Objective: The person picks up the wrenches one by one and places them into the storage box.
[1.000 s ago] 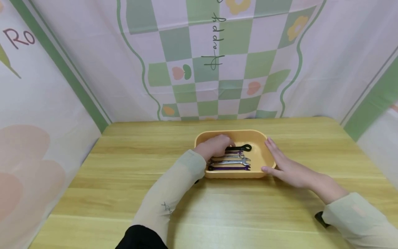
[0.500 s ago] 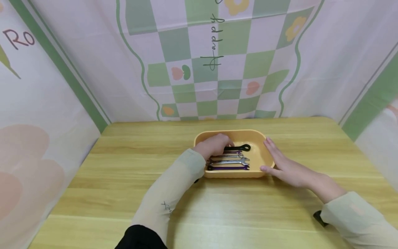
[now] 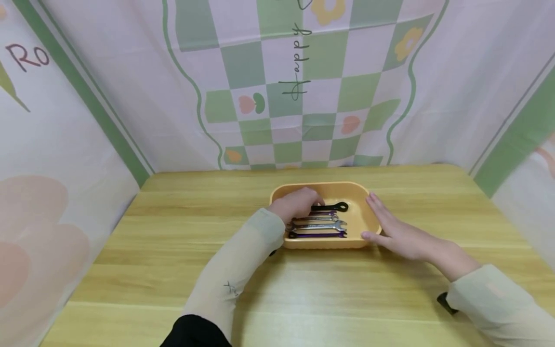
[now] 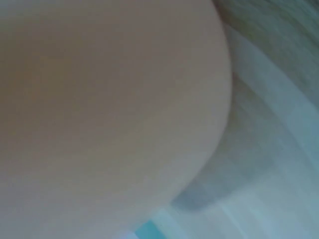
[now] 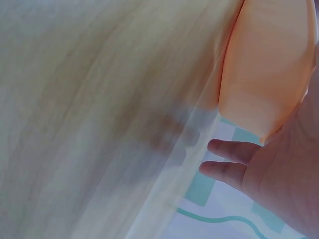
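Observation:
A yellow-orange plastic tray point(image 3: 325, 244) sits on the table, with several wrenches lying side by side inside. At the back of the row is a black wrench point(image 3: 331, 207), its ring end pointing right. My left hand point(image 3: 298, 202) reaches in over the left side, fingers curled down onto that wrench's left part and hiding it. Nearer the front lie a silver wrench point(image 3: 318, 226) and a purple wrench point(image 3: 316, 235). My right hand point(image 3: 401, 237) rests against the tray's right end, fingers extended and thumb at the near corner. In the right wrist view, two straight fingers point(image 5: 227, 172) stick out beyond the tray wall point(image 5: 266, 64).
The wooden table point(image 3: 173, 270) extends around the tray on all sides. Behind it hangs a checkered green and white cloth point(image 3: 321, 96), with printed cloth on both sides too. The left wrist view is mostly filled by a blurred, close surface.
The head view has shifted very slightly. Both hands, the tray and the wrenches keep their places relative to each other.

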A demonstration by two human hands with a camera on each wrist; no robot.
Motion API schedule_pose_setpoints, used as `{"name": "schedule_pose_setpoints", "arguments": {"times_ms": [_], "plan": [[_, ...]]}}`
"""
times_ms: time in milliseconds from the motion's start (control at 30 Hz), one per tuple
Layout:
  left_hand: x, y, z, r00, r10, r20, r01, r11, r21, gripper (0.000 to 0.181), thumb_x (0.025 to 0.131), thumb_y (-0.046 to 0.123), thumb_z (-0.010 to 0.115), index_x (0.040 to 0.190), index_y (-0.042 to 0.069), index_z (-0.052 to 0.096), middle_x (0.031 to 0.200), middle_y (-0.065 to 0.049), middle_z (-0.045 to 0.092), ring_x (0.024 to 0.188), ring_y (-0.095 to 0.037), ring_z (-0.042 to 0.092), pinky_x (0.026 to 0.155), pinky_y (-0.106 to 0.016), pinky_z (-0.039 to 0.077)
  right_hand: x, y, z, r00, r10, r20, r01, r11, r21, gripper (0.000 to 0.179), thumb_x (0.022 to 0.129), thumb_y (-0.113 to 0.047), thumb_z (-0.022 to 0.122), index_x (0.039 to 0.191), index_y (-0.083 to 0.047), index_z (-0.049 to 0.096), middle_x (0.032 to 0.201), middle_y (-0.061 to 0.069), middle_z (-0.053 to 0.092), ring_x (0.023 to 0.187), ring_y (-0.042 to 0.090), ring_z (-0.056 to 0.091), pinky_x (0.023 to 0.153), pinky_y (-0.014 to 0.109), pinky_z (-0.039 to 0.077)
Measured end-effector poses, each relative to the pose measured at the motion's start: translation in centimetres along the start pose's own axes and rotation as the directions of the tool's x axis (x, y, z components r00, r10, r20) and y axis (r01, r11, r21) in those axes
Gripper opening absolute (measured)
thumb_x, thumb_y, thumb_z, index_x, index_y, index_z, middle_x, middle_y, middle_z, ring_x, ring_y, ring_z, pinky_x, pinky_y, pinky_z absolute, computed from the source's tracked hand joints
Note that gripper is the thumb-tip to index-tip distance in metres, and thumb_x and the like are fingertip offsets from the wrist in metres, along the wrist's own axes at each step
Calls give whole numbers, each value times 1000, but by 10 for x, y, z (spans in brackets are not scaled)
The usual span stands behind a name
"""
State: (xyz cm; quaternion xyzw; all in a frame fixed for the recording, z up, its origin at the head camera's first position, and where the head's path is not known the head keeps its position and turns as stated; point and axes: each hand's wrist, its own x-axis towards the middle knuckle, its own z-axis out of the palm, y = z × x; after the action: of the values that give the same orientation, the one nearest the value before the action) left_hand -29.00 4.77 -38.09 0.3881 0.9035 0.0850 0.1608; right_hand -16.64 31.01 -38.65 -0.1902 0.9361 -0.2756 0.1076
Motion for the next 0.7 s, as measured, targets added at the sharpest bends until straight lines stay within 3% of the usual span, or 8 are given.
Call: {"name": "schedule_pose_setpoints", "arguments": {"times_ms": [233, 500, 700], "plan": [[-2, -6, 0, 998, 62, 7, -62, 998, 22, 44, 101, -3, 48, 140, 10, 65, 141, -5, 62, 131, -16, 54, 109, -22, 39, 2, -4, -1, 1000, -4, 6, 5, 998, -58, 96, 105, -44, 55, 163, -4, -10, 167, 14, -21, 148, 55, 5, 113, 70, 16], [-9, -6, -11, 998, 66, 23, -66, 997, 30, 41, 106, 9, 50, 146, 10, 59, 147, -6, 57, 135, -18, 51, 110, -28, 40, 6, -8, -8, 1000, 5, 12, -3, 981, -193, 100, 102, -51, 57, 162, 2, -4, 167, 22, -10, 145, 57, 15, 113, 68, 21], [-21, -6, -22, 989, 145, -30, -143, 989, 42, 41, 105, 9, 53, 146, 6, 57, 148, -8, 56, 139, -22, 48, 115, -28, 35, 8, -13, -13, 1000, 5, 5, -4, 965, -263, 103, 100, -54, 59, 162, 3, 1, 166, 26, 0, 145, 56, 20, 114, 66, 22]]}}
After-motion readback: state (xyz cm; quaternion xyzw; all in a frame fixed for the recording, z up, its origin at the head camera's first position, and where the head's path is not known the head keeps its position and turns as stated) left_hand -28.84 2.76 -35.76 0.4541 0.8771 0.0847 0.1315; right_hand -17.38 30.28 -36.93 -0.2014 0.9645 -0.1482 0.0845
